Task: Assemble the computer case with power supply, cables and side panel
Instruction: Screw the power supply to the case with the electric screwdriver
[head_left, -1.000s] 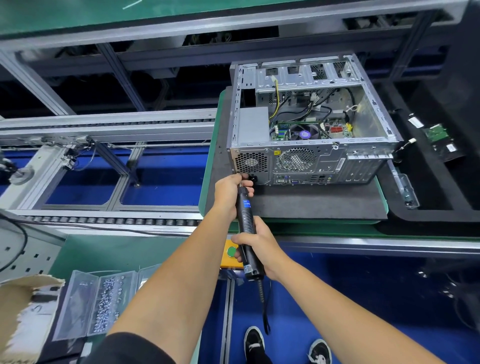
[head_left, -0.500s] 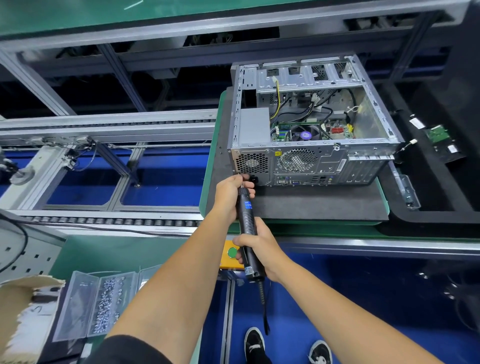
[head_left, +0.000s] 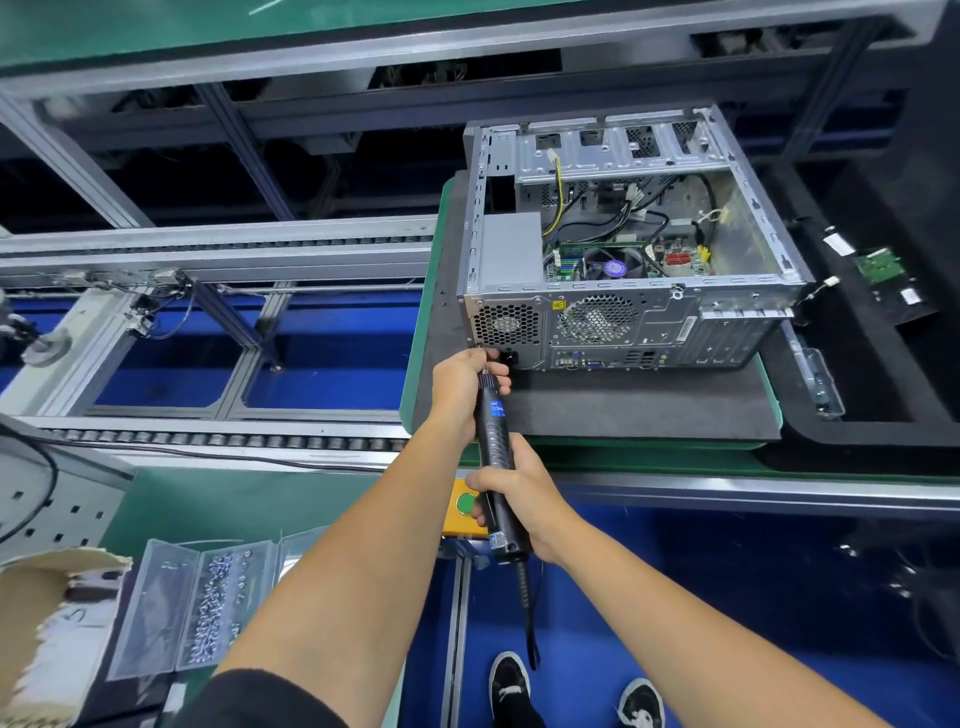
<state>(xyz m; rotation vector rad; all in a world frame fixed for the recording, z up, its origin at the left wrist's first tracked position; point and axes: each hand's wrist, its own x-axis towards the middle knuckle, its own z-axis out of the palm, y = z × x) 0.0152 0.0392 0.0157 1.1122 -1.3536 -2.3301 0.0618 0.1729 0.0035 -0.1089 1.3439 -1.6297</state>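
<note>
An open computer case lies on its side on a dark foam mat atop a green-edged surface, its rear panel facing the worker and its side panel off. Inside, toward the case's left rear corner, sits the grey power supply; cables run over the motherboard beside it. At the case's lower left rear corner, the tip of a black electric screwdriver meets the panel. The left hand curls its grip around the tool's front end, fingers next to the bit; the right hand wraps the handle farther back. Below the case, a yellow box with a green button sits at the surface's edge. Well to the case's lower left lies a clear tray of screws. Right of the case, a green circuit board rests on black foam.
</note>
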